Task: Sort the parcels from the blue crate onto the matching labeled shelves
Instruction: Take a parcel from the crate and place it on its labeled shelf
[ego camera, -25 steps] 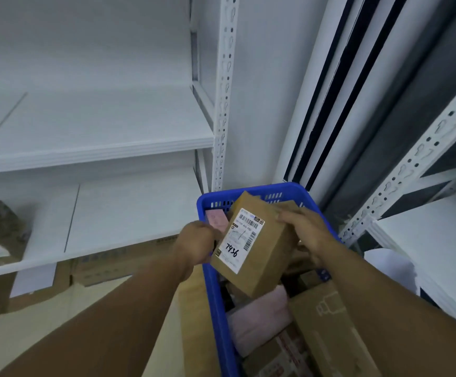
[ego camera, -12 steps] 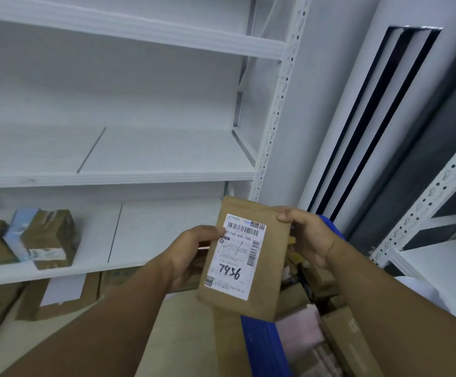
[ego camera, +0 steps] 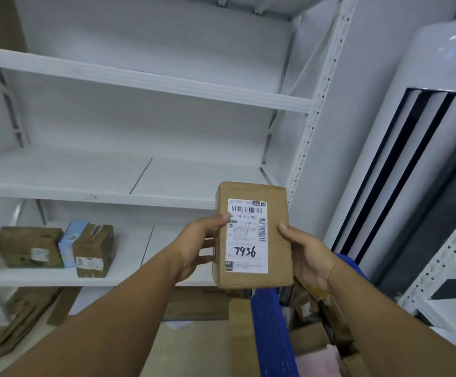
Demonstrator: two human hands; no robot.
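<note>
A small brown cardboard parcel (ego camera: 278, 213) stands upright in front of me, its white label showing a barcode and the handwritten number 7936. My left hand (ego camera: 196, 248) grips its left edge, thumb on the label. My right hand (ego camera: 307, 258) holds its right edge. The blue crate (ego camera: 270, 336) is below the parcel at the bottom, with several brown and pink parcels inside. White metal shelves (ego camera: 145, 197) rise ahead; no shelf labels are readable.
Two brown parcels (ego camera: 28, 247) (ego camera: 93, 250) and a light blue box (ego camera: 70, 243) sit on the lower left shelf. Flat cardboard lies on the floor under it. A tall white air conditioner (ego camera: 411, 148) stands right, beside another rack (ego camera: 450, 262).
The parcel has been lifted out of the crate and turned upright, label facing me. My view has tilted up from the crate to the shelves.
</note>
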